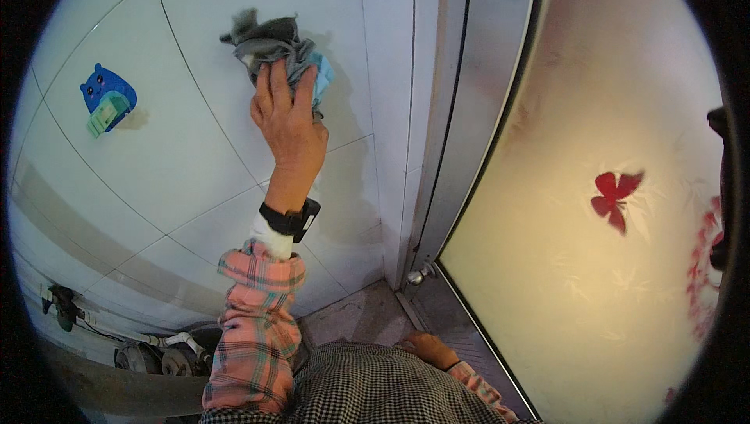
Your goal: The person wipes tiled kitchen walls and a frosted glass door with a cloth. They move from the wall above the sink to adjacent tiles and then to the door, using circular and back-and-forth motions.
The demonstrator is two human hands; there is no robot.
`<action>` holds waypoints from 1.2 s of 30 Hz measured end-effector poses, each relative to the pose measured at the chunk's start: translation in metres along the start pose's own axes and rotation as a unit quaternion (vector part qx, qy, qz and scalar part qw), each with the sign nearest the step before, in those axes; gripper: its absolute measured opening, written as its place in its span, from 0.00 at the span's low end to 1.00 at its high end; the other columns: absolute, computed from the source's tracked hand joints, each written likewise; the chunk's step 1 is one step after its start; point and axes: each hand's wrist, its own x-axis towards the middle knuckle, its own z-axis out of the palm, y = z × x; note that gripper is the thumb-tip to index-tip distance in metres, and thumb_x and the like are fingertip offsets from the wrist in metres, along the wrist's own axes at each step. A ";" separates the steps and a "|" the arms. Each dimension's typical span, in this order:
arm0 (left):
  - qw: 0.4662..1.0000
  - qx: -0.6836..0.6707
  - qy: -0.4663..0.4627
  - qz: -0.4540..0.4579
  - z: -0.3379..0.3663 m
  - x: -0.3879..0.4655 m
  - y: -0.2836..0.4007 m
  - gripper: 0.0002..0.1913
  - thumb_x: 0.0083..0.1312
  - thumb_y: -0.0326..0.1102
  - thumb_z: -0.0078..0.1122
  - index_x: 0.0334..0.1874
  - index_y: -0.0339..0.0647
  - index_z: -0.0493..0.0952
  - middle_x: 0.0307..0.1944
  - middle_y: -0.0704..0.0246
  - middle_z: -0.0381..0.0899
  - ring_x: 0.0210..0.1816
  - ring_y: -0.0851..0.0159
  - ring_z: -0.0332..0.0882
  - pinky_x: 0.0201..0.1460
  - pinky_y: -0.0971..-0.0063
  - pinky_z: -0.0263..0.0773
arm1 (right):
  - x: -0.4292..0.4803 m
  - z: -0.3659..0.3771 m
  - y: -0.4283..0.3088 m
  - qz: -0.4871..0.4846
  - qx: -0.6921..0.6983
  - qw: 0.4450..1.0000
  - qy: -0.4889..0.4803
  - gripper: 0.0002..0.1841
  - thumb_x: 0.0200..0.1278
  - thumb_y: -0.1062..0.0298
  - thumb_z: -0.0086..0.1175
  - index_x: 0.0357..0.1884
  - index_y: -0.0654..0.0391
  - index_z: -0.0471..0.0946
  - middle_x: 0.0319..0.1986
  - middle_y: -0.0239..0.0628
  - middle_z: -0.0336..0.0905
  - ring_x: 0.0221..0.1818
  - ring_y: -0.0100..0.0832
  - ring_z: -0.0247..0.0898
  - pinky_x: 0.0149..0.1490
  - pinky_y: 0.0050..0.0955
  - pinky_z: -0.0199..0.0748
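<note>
My left hand [287, 113] presses a crumpled grey cloth [272, 43] against the white tiled wall [222, 201], its fingers spread over the bunched fabric. A light blue piece of cloth [323, 75] sticks out on the right side of the bundle. Low down, my right hand [432, 350] rests by the edge of the black-and-white checked apron [375, 383] on my front. Its fingertips are partly hidden, so whether it grips the fabric is unclear.
A blue cartoon-animal holder [111, 89] with a green box is fixed to the wall. To the right stands a frosted glass door [562, 260] with a red butterfly and a round metal knob [418, 276]. White pipes [181, 340] run low at the left.
</note>
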 end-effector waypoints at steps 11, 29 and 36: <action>0.867 0.004 -0.406 0.288 0.067 -0.243 0.011 0.23 0.65 0.33 0.58 0.62 0.36 0.80 0.71 0.58 0.68 0.75 0.50 0.55 0.75 0.44 0.51 | -0.030 -0.023 -0.025 0.079 0.019 0.996 0.037 0.22 0.70 0.49 0.57 0.52 0.57 0.83 0.45 0.54 0.85 0.46 0.57 0.82 0.48 0.53 0.79; 0.716 0.040 -0.507 0.478 0.036 -0.292 -0.050 0.23 0.69 0.36 0.55 0.66 0.40 0.78 0.70 0.59 0.72 0.75 0.51 0.60 0.74 0.52 0.55 | 0.005 -0.003 -0.007 0.120 -0.038 0.992 -0.021 0.22 0.72 0.53 0.54 0.59 0.58 0.80 0.51 0.56 0.83 0.53 0.55 0.81 0.56 0.51 0.79; 0.778 -0.294 -0.549 -0.082 0.025 -0.261 0.008 0.28 0.55 0.30 0.65 0.62 0.51 0.79 0.56 0.57 0.76 0.57 0.44 0.70 0.57 0.46 0.71 | 0.005 0.007 0.008 0.172 -0.002 0.982 -0.072 0.21 0.73 0.54 0.51 0.60 0.57 0.79 0.54 0.55 0.82 0.56 0.54 0.80 0.58 0.50 0.79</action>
